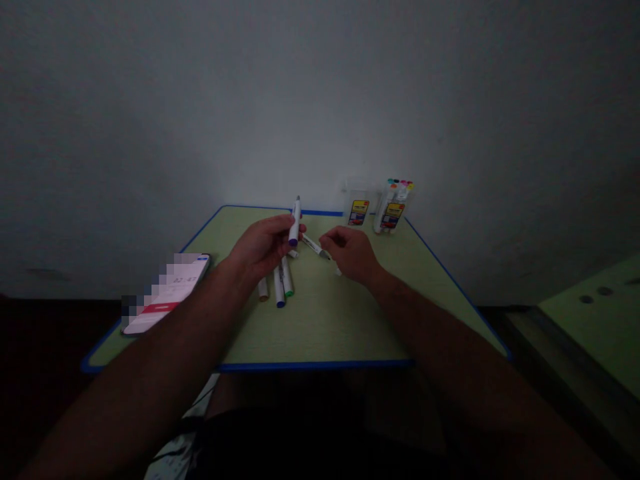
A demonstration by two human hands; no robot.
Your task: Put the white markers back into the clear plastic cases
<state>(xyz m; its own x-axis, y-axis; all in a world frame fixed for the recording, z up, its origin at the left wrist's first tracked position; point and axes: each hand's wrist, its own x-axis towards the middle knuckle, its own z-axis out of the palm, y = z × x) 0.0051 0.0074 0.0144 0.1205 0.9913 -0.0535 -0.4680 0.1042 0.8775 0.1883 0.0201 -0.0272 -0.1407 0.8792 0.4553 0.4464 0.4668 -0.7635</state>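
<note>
My left hand (267, 245) is closed around a white marker (295, 223) with a purple end, held nearly upright above the table with its narrow grey tip pointing up. My right hand (353, 252) is a little to the right, its fingers pinched together; whatever they may hold is hidden. Just left of those fingers, another white marker (314, 247) with a dark tip lies slanted on the table. Below my left hand lie several more markers, among them a blue-ended one (279, 290), a green-ended one (287, 280) and a brown-ended one (263, 291), partly covered by the hand.
At the back right stand a clear plastic case (358, 203) with a yellow label and a second case (393, 210) holding several colourful-ended markers. A phone (173, 293) with a lit screen lies at the left. The table (320, 327) has a blue edge and meets a wall behind.
</note>
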